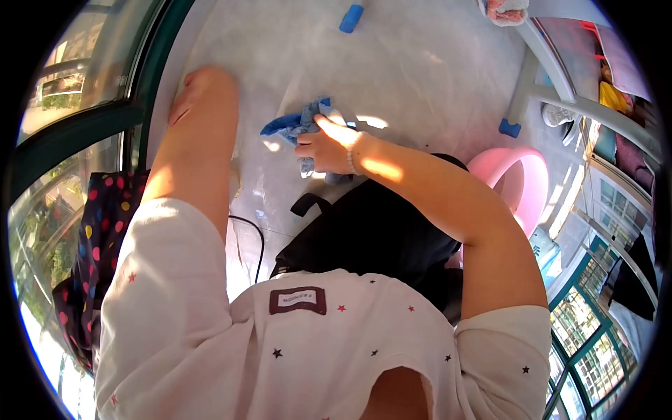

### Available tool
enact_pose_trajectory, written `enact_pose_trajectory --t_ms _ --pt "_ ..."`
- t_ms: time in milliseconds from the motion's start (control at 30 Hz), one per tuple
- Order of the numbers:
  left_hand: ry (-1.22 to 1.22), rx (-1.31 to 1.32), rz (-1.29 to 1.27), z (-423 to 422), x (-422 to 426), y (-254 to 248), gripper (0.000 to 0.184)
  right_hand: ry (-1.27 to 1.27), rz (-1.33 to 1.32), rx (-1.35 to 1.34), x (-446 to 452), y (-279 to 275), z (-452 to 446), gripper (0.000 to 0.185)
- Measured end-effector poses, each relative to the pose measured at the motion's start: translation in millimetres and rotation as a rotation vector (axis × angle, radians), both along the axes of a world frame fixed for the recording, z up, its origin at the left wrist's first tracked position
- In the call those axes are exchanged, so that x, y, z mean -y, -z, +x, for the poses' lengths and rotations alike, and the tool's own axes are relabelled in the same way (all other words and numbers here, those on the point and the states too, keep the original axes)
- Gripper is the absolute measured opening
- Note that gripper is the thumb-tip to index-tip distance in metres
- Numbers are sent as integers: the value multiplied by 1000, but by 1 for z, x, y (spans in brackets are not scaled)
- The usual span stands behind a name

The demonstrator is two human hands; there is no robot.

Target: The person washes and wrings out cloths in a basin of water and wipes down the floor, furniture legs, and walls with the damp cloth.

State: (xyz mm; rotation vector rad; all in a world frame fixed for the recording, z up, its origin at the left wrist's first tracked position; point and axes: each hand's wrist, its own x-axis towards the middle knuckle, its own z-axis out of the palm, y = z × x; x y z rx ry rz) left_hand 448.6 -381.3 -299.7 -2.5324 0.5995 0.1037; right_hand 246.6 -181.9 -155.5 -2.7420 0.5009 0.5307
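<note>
My right hand (329, 143), with a beaded bracelet at its wrist, reaches down to the pale floor (294, 49). Its fingers are closed on a crumpled blue cloth (283, 126), which has darker and greyish-blue parts and spreads out on both sides of the hand. Sunlight falls on the thumb and wrist. My left arm (192, 154) stretches forward beside the window and appears bent at its far end; the fingers of that hand do not show.
A pink basin (528, 185) stands beyond my right forearm. A rack leg with a blue foot (509, 128) and another blue piece (351, 19) are on the floor. Polka-dot fabric (105, 224) hangs by the green-framed window (84, 133). A black cable (260, 241) crosses the floor.
</note>
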Motion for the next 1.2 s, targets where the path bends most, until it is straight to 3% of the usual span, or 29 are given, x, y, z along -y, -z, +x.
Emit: enact_pose_trajectory --t_ms 33,67,167,233,367,467,567,600,700,767,833,900,967,1100,1200 --pt "6 -5 16 1 -1 1 58 21 69 32 1 2 -8 11" --pt "10 -5 37 0 -3 2 57 701 513 349 -11 23 -28 12" --pt "27 -2 65 0 0 4 56 488 -5 196 -5 23 -135 19" --pt "37 -4 79 -2 -1 2 55 759 -97 -111 -13 9 -209 27" --pt "58 -27 89 -2 0 2 54 1442 -292 -274 -54 50 -283 36" --pt "78 -22 88 1 0 -3 53 2110 -73 -377 -39 33 -225 43" --pt "95 -25 107 -2 -2 -5 52 2066 333 -409 -32 32 -204 49" --pt "95 -25 115 -2 -3 -5 52 1909 457 -457 -30 20 -191 50" --pt "93 -30 161 0 -6 -6 51 1872 679 -347 -33 26 -172 50" --pt "96 -31 189 -1 -7 -6 50 1382 586 -584 -24 45 -155 51" --pt "94 -37 219 -3 -8 -8 49 1746 315 -546 -22 39 -93 53" --pt "91 -38 244 -4 -7 -10 49 2553 140 38 -8 35 -41 51" --pt "98 -37 260 -5 -5 -13 48 2600 94 407 7 53 -2 50" --pt "4 -51 376 5 -5 -8 49 2209 -86 751 44 62 81 47" --pt "106 -165 227 -3 -22 -49 49 2063 996 1579 60 53 88 41"
